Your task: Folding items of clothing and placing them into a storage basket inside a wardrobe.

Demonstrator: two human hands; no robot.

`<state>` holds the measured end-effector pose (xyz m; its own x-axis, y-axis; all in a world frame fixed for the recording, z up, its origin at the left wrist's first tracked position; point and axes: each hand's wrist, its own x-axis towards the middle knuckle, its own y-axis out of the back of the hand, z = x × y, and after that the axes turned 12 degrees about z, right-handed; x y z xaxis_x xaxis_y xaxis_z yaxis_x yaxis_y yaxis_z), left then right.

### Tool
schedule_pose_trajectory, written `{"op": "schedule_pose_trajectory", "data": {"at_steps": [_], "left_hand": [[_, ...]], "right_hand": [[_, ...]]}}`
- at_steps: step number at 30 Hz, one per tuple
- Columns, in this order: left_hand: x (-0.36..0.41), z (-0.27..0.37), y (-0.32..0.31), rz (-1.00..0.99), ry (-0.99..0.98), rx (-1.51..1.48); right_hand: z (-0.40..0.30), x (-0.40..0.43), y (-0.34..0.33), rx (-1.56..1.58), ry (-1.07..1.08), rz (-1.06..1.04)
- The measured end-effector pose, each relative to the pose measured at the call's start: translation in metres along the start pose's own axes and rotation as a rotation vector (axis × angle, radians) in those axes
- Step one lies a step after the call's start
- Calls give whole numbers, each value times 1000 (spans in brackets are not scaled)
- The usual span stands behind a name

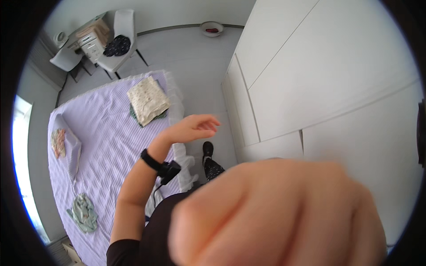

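My left hand (pixel 196 128) hangs over the bed's edge and the floor, its fingers loosely curled, nothing seen in it; a black strap with a small device sits on the forearm. Very near the camera, my right hand (pixel 283 212) fills the lower right, blurred, its fingers bent; whether it holds anything is hidden. A folded cream patterned cloth (pixel 148 99) lies on a green one on the lilac striped bedspread (pixel 109 133), up and left of my left hand. A crumpled pale green cloth (pixel 83 212) and a pink and cream cloth (pixel 59 143) lie farther left.
White cabinet doors (pixel 316 73) stand along the right. Beyond the bed are a white chair (pixel 124 23) with a dark patterned cloth (pixel 118 46), a second chair (pixel 66 59) and a desk (pixel 93 48). A basin (pixel 212 29) stands by the far wall. My shod foot (pixel 208 149) is beside the bed.
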<state>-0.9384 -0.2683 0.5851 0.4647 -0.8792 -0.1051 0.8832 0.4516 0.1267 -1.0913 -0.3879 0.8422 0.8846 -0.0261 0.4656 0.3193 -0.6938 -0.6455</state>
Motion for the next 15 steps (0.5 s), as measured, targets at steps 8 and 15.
{"op": "schedule_pose_trajectory", "data": {"at_steps": [8, 15], "left_hand": [[136, -23, 125, 290, 219, -164], [181, -101, 214, 607, 363, -360]], "right_hand": [[-24, 158, 144, -40, 62, 11], [-18, 284, 263, 3, 69, -10]]}}
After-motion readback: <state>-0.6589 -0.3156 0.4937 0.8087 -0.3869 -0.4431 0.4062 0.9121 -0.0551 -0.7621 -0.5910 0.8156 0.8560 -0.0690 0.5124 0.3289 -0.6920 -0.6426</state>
